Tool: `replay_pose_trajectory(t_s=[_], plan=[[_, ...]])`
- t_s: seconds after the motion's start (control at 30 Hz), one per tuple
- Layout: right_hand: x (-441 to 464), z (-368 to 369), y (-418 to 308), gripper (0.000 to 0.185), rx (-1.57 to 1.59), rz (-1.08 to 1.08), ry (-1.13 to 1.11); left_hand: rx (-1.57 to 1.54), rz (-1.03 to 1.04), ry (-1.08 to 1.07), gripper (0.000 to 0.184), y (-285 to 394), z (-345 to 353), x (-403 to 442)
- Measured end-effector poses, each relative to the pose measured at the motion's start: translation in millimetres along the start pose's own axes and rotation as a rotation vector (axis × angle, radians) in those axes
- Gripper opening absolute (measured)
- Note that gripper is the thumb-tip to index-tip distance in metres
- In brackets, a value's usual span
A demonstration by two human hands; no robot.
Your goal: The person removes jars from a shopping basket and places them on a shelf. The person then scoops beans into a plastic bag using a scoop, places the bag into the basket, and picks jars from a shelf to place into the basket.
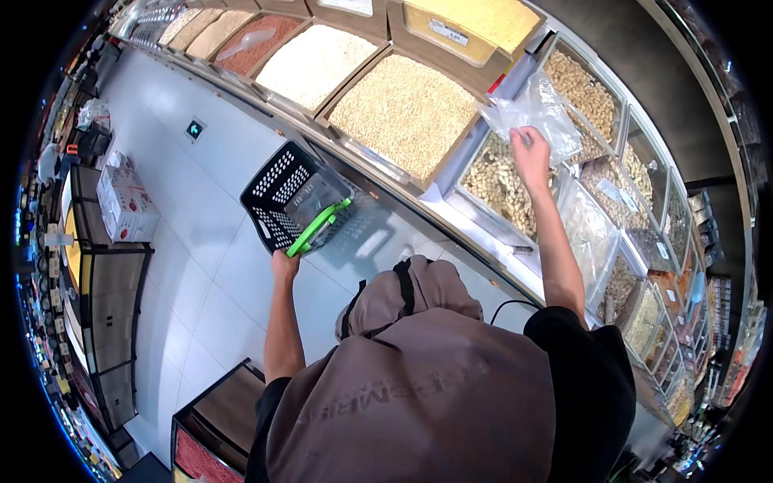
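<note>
My left hand (pixel 283 264) is closed round the end of the green handle (pixel 322 225) of a dark shopping basket (pixel 278 181) with holes in its sides. The basket hangs over the floor, and I see nothing inside it. On the other side, my right hand (pixel 531 153) pinches a clear plastic bag (pixel 541 117). It is above a bin of peanuts in shells (pixel 501 173). The bag lies partly across the neighbouring bins and looks limp.
Open bins of pale grain (pixel 403 109), white grain (pixel 318 64) and reddish grain (pixel 266 40) line the counter ahead. Lidded clear bins (pixel 592 84) run along the right. More clear plastic (pixel 588 233) lies beside them. A white box (pixel 127 205) sits on a shelf at left.
</note>
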State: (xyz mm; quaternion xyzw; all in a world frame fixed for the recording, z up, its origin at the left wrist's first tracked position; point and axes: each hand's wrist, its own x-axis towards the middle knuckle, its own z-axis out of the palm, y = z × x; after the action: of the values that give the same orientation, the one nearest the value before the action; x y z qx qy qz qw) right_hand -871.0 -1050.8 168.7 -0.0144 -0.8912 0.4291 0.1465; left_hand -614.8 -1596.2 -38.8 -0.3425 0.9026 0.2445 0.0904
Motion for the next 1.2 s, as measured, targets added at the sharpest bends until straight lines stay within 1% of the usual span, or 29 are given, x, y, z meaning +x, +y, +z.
replay_pose_trajectory(t_s=[0.03, 0.1, 0.17, 0.23, 0.3, 0.37, 0.4, 0.43, 0.5, 0.53, 0.57, 0.63, 0.67, 0.7, 0.77, 0.8, 0.87, 0.9, 0.97, 1.0, 1.03, 1.1, 1.13, 1.17, 1.2], plan=[[-3.9, -4.6, -20.3, 0.020, 0.004, 0.002, 0.019, 0.056, -0.028, -0.030, 0.048, 15.6, -5.8, -2.2], [-11.1, -7.3, -59.6, 0.015, 0.135, -0.205, 0.036, 0.101, 0.102, 0.130, 0.062, 78.9, -33.7, -37.5], [-20.4, 0.7, -94.6, 0.011, 0.199, -0.341, 0.023, -0.085, 0.274, 0.118, 0.064, 118.1, -41.6, -62.4], [-31.3, 20.7, -117.4, 0.011, 0.212, -0.458, -0.058, -0.473, 0.258, -0.117, 0.060, 155.7, -33.7, -90.5], [-46.9, 55.5, -135.8, 0.011, 0.208, -0.661, -0.133, -0.976, 0.258, -0.361, 0.069, 190.1, -24.5, -116.2], [-71.6, 96.4, -153.4, 0.013, 0.222, -0.882, -0.321, -1.439, 0.375, -0.474, 0.066, 229.0, -39.2, -139.8], [-89.0, 114.0, -158.8, 0.015, 0.240, -0.928, -0.452, -1.610, 0.443, -0.485, 0.062, 230.2, -37.3, -144.6], [-106.3, 131.8, -163.5, 0.017, 0.262, -0.984, -0.581, -1.614, 0.422, -0.446, 0.062, 227.9, -41.1, -144.8], [-140.1, 163.1, -172.0, 0.021, 0.320, -0.831, -0.838, -1.626, 0.067, -0.411, 0.058, 222.6, -56.8, -137.8], [-147.2, 166.4, -180.6, 0.027, 0.271, -0.781, -0.934, -1.775, -0.073, -0.463, 0.053, 220.0, -65.3, -128.2], [-151.6, 175.4, -184.9, 0.027, 0.297, -0.792, -0.958, -1.777, -0.088, -0.424, 0.053, 202.0, -61.5, -118.3], [-160.8, 193.8, -187.4, 0.034, 0.393, -0.689, -1.050, -1.742, -0.386, -0.265, 0.049, 157.2, -43.6, -97.9], [-163.0, 201.5, -186.2, 0.048, 0.381, -0.652, -1.088, -1.758, -0.484, -0.088, 0.041, 169.5, -57.4, -93.7], [-165.5, 212.4, -182.7, 0.048, 0.385, -0.657, -1.110, -1.741, -0.436, 0.097, 0.038, 149.8, -46.2, -80.8], [-171.3, 241.1, -172.8, 0.059, 0.123, -0.556, -1.091, -1.242, -0.394, 0.393, 0.035, 102.4, -21.9, -53.9], [-173.4, 257.2, -166.5, 0.059, 0.118, -0.566, -1.094, -1.252, -0.395, 0.399, 0.035, 82.3, -21.5, -43.1], [-176.8, 287.2, -155.8, 0.068, -0.092, -0.567, -1.139, -0.472, -0.104, 0.205, 0.032, 51.6, -25.2, -28.0], [-179.6, 301.0, -155.1, 0.068, -0.104, -0.571, -1.135, -0.484, -0.099, 0.204, 0.032, 43.0, -24.3, -20.7], [-186.5, 326.7, -159.8, 0.071, -0.200, -0.678, -1.072, 0.097, 0.306, 0.347, 0.031, 30.9, -22.2, -3.4], [-194.6, 345.1, -156.4, 0.071, -0.243, -0.734, -0.994, 0.098, 0.275, 0.275, 0.032, 22.3, -22.6, 9.5], [-198.2, 358.2, -160.3, 0.072, -0.270, -0.709, -1.002, 0.086, 0.279, 0.280, 0.032, 16.8, -28.1, 24.0], [-194.8, 388.3, -165.4, 0.051, -0.242, -0.810, -0.905, -0.011, 0.157, -0.107, 0.035, 3.2, -41.3, 53.1], [-188.7, 400.8, -173.2, 0.051, -0.243, -0.815, -0.902, -0.123, 0.106, -0.110, 0.039, 6.4, -46.1, 60.8], [-180.2, 414.0, -180.3, 0.037, -0.374, -0.761, -1.159, -0.092, 0.192, -0.196, 0.041, 5.0, -53.6, 67.8], [-173.5, 424.6, -187.1, 0.025, -0.507, -0.694, -1.411, -0.061, 0.216, -0.235, 0.041, 4.8, -56.5, 72.9]])
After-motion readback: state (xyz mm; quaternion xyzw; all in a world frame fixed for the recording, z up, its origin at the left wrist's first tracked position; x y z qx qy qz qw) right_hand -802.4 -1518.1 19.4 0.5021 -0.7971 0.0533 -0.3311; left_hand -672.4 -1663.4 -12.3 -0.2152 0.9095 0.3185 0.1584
